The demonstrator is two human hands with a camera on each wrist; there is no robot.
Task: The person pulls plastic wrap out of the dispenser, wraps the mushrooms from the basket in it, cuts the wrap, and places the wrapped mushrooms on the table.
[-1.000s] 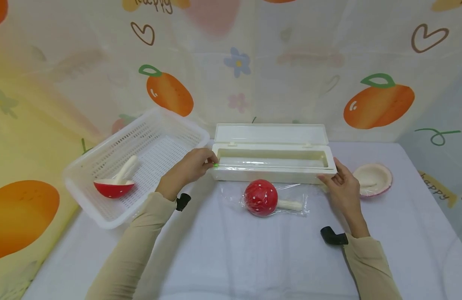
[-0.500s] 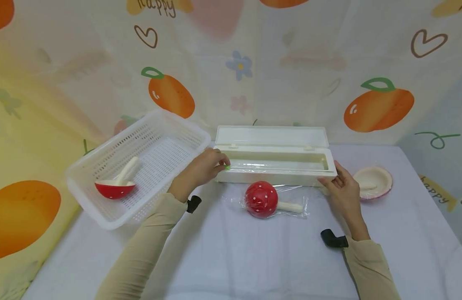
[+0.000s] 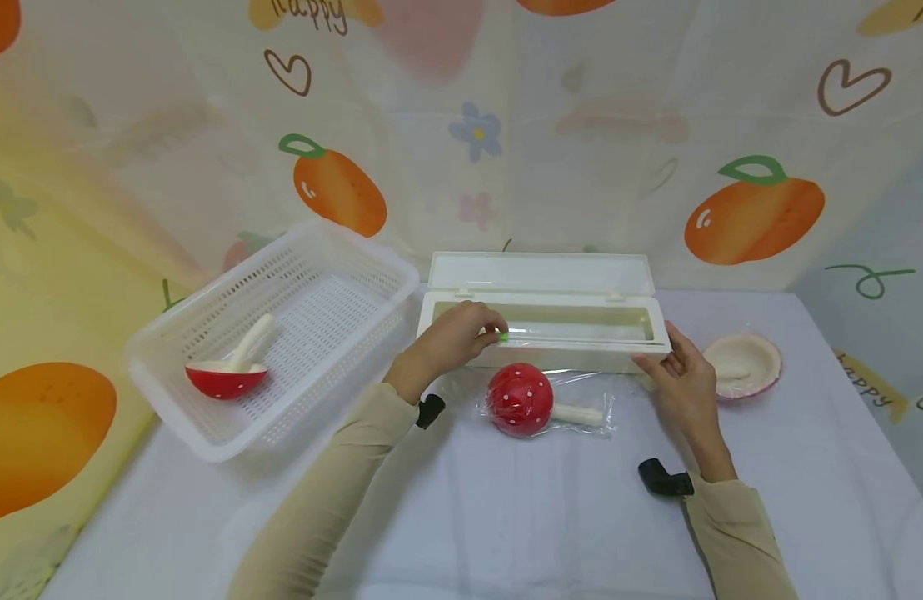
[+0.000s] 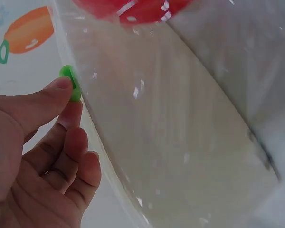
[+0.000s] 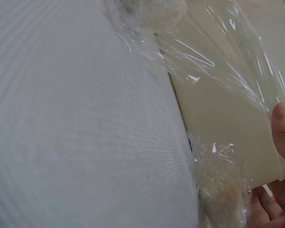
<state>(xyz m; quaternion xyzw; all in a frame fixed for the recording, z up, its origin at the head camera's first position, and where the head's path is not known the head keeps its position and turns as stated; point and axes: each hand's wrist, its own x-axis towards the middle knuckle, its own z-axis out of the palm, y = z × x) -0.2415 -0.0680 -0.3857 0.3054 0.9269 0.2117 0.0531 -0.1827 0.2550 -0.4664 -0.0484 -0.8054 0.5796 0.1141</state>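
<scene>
A long white cling film dispenser (image 3: 566,357) stands on the table, its lid (image 3: 540,273) raised at the back. My left hand (image 3: 454,340) pinches the small green slide cutter (image 4: 71,84) between thumb and index finger, about a third of the way along the box's front edge. My right hand (image 3: 682,379) grips the box's right end, thumb in front. Clear cling film (image 5: 228,71) hangs over the front face. Just in front lies a red ladle (image 3: 518,400) with white dots, bowl upward-domed and cream handle pointing right, wrapped in film.
A white perforated basket (image 3: 157,392) at the left holds another red dotted ladle (image 3: 227,382). Right of my right hand sits a small cream bowl (image 3: 761,362) with a reddish rim. A printed cloth (image 3: 544,183) hangs behind the table.
My left hand has slid the green cutter rightward along the dispenser's front edge, from its left end. My right hand has stayed at the right end.
</scene>
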